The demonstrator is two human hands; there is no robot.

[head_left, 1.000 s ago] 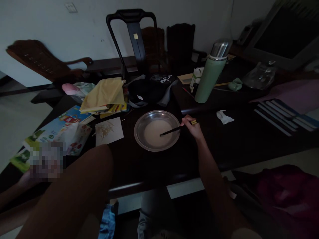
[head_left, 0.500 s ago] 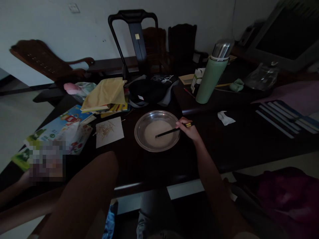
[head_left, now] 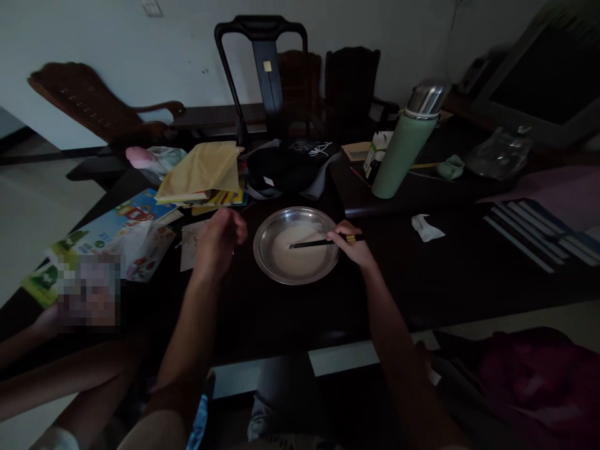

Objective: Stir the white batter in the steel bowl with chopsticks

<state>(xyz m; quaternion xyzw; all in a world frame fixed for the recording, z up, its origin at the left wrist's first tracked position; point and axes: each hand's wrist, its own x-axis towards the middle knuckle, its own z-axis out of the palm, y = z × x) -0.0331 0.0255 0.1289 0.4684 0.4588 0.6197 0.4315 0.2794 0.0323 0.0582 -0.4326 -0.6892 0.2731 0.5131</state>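
Right hand: your right hand (head_left: 350, 245) is at the right rim of the metal bowl (head_left: 263, 253), fingers pinched shut around the back end of a pair of dark chopsticks (head_left: 313, 243).
Chopsticks: they lie almost level, pointing left, with their tips over the middle of the bowl; whether the tips dip into the contents you cannot tell in this dim light.
Bowl: wide, shallow and shiny, it sits on the dark tabletop (head_left: 445, 269) straight in front of you and holds a pale, smooth mixture (head_left: 300, 259) that covers its bottom.
Left hand: your left hand (head_left: 218, 239) hangs above the tabletop just left of the bowl, apart from the rim, fingers curled inward; whether it grips anything you cannot tell.
Under the left hand: a white sheet of paper (head_left: 187, 247) with a scatter of thin pale slivers on it, partly hidden by your hand.
Behind the bowl: a dark cap-like bundle (head_left: 281, 170), a yellow folded sheet (head_left: 201, 169) on a stack of papers, and a tall green flask (head_left: 402, 150) with a steel top, upright, to the right.
Right of the bowl: a crumpled white scrap (head_left: 424, 226), well apart from your hand.
Far left: bright picture books (head_left: 117, 228), and another person's arm (head_left: 51, 381) at the tabletop's near corner.
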